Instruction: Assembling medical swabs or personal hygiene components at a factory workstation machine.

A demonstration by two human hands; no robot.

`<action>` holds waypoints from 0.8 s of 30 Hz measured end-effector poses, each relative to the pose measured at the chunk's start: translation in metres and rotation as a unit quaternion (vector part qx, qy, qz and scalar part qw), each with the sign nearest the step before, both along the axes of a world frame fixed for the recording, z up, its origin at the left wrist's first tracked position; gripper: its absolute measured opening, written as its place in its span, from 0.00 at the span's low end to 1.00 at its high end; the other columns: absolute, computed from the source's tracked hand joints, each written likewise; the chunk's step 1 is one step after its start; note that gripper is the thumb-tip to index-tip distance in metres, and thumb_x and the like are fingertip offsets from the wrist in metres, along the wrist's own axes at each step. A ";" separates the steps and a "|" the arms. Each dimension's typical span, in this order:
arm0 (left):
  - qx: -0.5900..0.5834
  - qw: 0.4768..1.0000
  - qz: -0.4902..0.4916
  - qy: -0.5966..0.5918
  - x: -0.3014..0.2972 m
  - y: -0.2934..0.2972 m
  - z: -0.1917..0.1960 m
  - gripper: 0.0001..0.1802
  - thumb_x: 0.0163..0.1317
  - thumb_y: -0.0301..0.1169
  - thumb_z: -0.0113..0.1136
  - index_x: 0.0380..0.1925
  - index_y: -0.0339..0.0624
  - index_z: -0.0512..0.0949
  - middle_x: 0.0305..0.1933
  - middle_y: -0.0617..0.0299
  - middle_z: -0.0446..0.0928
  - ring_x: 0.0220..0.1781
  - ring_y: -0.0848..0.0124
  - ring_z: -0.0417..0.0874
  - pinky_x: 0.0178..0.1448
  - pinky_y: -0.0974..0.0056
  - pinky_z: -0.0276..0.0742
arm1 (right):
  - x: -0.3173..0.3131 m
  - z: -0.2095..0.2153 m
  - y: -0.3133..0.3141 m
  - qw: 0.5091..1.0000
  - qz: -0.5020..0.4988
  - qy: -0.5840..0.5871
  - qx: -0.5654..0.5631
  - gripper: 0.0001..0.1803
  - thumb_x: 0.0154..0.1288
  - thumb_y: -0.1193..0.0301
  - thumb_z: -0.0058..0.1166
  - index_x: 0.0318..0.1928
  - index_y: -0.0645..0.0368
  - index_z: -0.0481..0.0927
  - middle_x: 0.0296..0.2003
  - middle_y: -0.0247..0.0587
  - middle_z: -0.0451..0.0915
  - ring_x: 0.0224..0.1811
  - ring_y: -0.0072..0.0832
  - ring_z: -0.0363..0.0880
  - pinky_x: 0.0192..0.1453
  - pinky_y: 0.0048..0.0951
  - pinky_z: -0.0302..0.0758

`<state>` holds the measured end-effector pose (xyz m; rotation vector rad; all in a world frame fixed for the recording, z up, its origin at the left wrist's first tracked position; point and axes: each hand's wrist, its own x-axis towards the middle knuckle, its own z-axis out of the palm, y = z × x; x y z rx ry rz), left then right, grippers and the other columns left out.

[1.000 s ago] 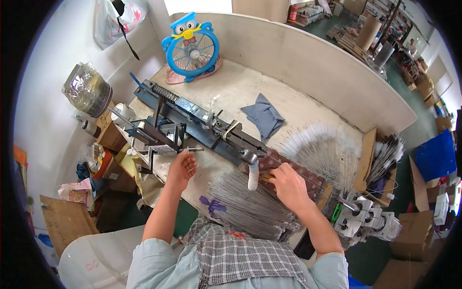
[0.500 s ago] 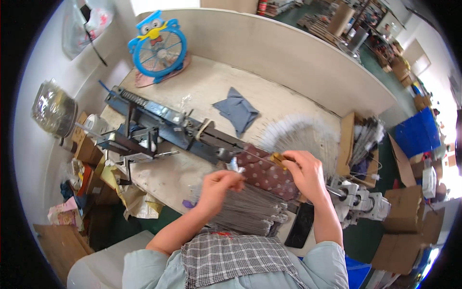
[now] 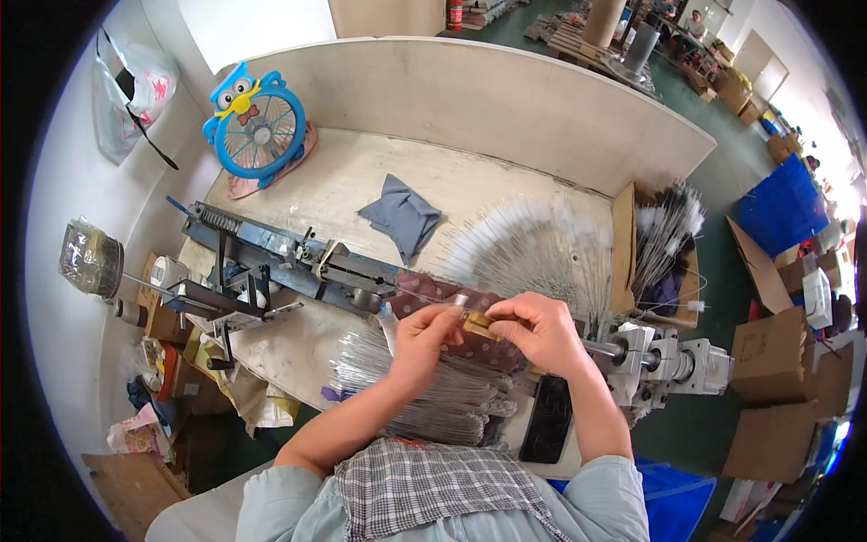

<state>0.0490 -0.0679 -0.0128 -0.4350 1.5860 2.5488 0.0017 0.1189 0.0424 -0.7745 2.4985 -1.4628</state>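
My left hand (image 3: 426, 341) is pinched closed over the dotted maroon cloth (image 3: 492, 352); what its fingertips hold, if anything, is too small to tell. A small whitish piece (image 3: 460, 301) shows just above them. My right hand (image 3: 539, 332) grips a small yellow-brown piece (image 3: 479, 322), its kind unclear, close to the left fingertips. A white and blue item (image 3: 388, 327) stands beside the left hand. Below both hands lies a thick bundle of thin grey wire-like rods (image 3: 424, 388). The dark metal bench device (image 3: 298, 257) reaches from the left toward my hands.
A blue owl-shaped fan (image 3: 260, 131) and a grey cloth (image 3: 401, 215) are on the table. White-tipped rods (image 3: 542, 248) fan out at the back right, beside a cardboard box (image 3: 623, 248) of more. A black phone (image 3: 546, 420) and a metal shaft mechanism (image 3: 664, 361) are at right.
My right hand has moved left with the yellow-brown piece, and the two hands are now close together. The whole view has shifted somewhat.
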 end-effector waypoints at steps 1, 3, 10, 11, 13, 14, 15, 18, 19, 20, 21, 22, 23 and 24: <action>-0.003 0.999 0.032 -0.005 0.001 -0.005 0.002 0.10 0.64 0.32 0.57 0.35 0.37 0.80 0.30 0.63 0.79 0.27 0.79 0.74 0.33 0.74 0.69 | -0.001 0.002 -0.003 0.997 0.000 0.064 0.040 0.10 0.53 0.69 0.61 0.36 0.60 0.82 0.29 0.38 0.80 0.33 0.37 0.76 0.39 0.32 0.74; 0.003 0.997 0.071 0.011 0.003 -0.016 0.005 0.10 0.64 0.33 0.56 0.35 0.37 0.80 0.30 0.63 0.79 0.27 0.79 0.74 0.33 0.74 0.68 | -0.006 0.003 -0.017 0.988 -0.023 0.147 0.045 0.08 0.53 0.70 0.61 0.34 0.58 0.81 0.27 0.36 0.79 0.32 0.36 0.76 0.38 0.33 0.73; 0.055 0.993 0.102 -0.007 0.005 -0.030 0.005 0.09 0.65 0.34 0.55 0.36 0.39 0.79 0.30 0.61 0.80 0.24 0.79 0.74 0.30 0.74 0.69 | -0.023 -0.008 -0.084 0.935 -0.049 0.305 0.174 0.06 0.53 0.68 0.59 0.32 0.54 0.81 0.27 0.35 0.78 0.34 0.35 0.77 0.39 0.35 0.73; 0.058 0.994 0.092 -0.011 0.004 -0.030 0.005 0.10 0.65 0.34 0.55 0.36 0.38 0.79 0.29 0.61 0.80 0.24 0.79 0.74 0.30 0.74 0.69 | -0.022 -0.008 -0.085 0.960 -0.040 0.247 0.123 0.06 0.53 0.68 0.59 0.31 0.55 0.81 0.27 0.36 0.79 0.34 0.36 0.77 0.39 0.36 0.73; 0.066 0.994 0.085 -0.008 0.005 -0.031 0.006 0.11 0.66 0.35 0.55 0.36 0.37 0.78 0.27 0.61 0.79 0.23 0.79 0.74 0.29 0.74 0.69 | -0.021 -0.006 -0.084 0.986 -0.029 0.141 0.082 0.08 0.56 0.67 0.57 0.30 0.58 0.82 0.28 0.39 0.81 0.35 0.39 0.78 0.40 0.38 0.74; 0.075 0.994 0.082 -0.015 0.006 -0.031 0.006 0.11 0.66 0.35 0.55 0.36 0.37 0.78 0.27 0.61 0.79 0.23 0.79 0.74 0.29 0.74 0.69 | -0.019 -0.005 -0.084 0.985 -0.019 0.145 0.087 0.08 0.56 0.67 0.57 0.30 0.58 0.82 0.28 0.39 0.81 0.35 0.39 0.78 0.40 0.38 0.74; 0.056 0.995 0.076 -0.011 0.006 -0.032 0.007 0.11 0.66 0.35 0.54 0.34 0.38 0.77 0.28 0.61 0.79 0.23 0.78 0.73 0.29 0.73 0.69 | -0.018 -0.004 -0.083 0.987 -0.019 0.138 0.083 0.08 0.56 0.67 0.58 0.32 0.58 0.83 0.27 0.40 0.81 0.33 0.38 0.77 0.38 0.36 0.74; 0.032 0.999 0.037 0.005 0.005 -0.034 0.009 0.14 0.69 0.39 0.50 0.35 0.39 0.76 0.28 0.60 0.79 0.23 0.76 0.75 0.29 0.74 0.70 | -0.020 0.000 -0.079 0.991 -0.023 0.081 0.102 0.10 0.58 0.65 0.55 0.33 0.57 0.83 0.30 0.42 0.81 0.35 0.41 0.78 0.40 0.39 0.74; 0.030 0.999 0.025 -0.013 0.005 -0.035 0.009 0.16 0.69 0.41 0.48 0.37 0.39 0.75 0.29 0.60 0.79 0.25 0.75 0.77 0.30 0.73 0.71 | -0.021 0.002 -0.080 0.996 -0.024 0.027 0.086 0.10 0.58 0.65 0.55 0.33 0.57 0.83 0.30 0.43 0.81 0.35 0.42 0.78 0.40 0.39 0.74; 0.026 0.999 0.009 -0.038 0.004 -0.035 0.010 0.18 0.70 0.44 0.45 0.38 0.39 0.75 0.29 0.60 0.79 0.26 0.74 0.78 0.32 0.71 0.73 | -0.022 0.003 -0.082 0.997 -0.027 -0.035 0.068 0.10 0.58 0.65 0.55 0.33 0.57 0.83 0.30 0.43 0.81 0.35 0.42 0.78 0.40 0.39 0.74; 0.019 0.999 -0.007 -0.046 0.003 -0.037 0.010 0.23 0.70 0.49 0.41 0.43 0.39 0.73 0.32 0.60 0.79 0.33 0.70 0.81 0.39 0.67 0.75 | -0.020 0.003 -0.084 0.996 -0.030 -0.003 0.082 0.10 0.57 0.65 0.56 0.33 0.57 0.82 0.29 0.42 0.81 0.35 0.41 0.77 0.40 0.39 0.73; 0.025 0.999 -0.012 -0.025 0.003 -0.036 0.010 0.23 0.70 0.49 0.41 0.43 0.39 0.73 0.32 0.60 0.79 0.33 0.70 0.81 0.39 0.67 0.75 | -0.018 0.003 -0.087 0.997 -0.020 0.012 0.080 0.10 0.57 0.65 0.56 0.33 0.57 0.82 0.29 0.42 0.81 0.35 0.41 0.77 0.40 0.39 0.73; 0.094 0.995 0.028 -0.030 0.003 -0.035 0.009 0.23 0.70 0.49 0.40 0.43 0.40 0.73 0.34 0.60 0.78 0.36 0.70 0.81 0.43 0.66 0.74 | -0.014 0.002 -0.090 0.990 -0.043 0.101 0.089 0.10 0.57 0.66 0.57 0.34 0.59 0.82 0.28 0.42 0.80 0.35 0.39 0.77 0.40 0.37 0.73; 0.166 0.984 0.064 -0.021 0.003 -0.034 0.008 0.23 0.70 0.50 0.40 0.42 0.41 0.72 0.35 0.60 0.78 0.39 0.69 0.80 0.46 0.64 0.74 | -0.009 0.001 -0.094 0.978 -0.072 0.164 0.108 0.10 0.56 0.68 0.59 0.35 0.60 0.82 0.27 0.43 0.79 0.35 0.38 0.77 0.41 0.35 0.73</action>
